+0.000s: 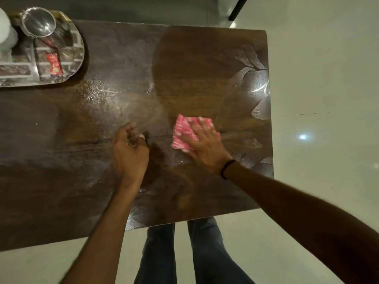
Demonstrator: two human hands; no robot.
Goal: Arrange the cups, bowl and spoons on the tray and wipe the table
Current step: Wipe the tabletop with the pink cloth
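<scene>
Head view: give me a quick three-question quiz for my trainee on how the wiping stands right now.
1. True or false: the right hand presses flat on the pink cloth.
2. Which sits on the tray? A) steel bowl B) pink cloth C) kettle
3. Fill in: the left hand's fingers are ____ and hold nothing visible.

Key: 1 true; 2 A; 3 curled.
</scene>
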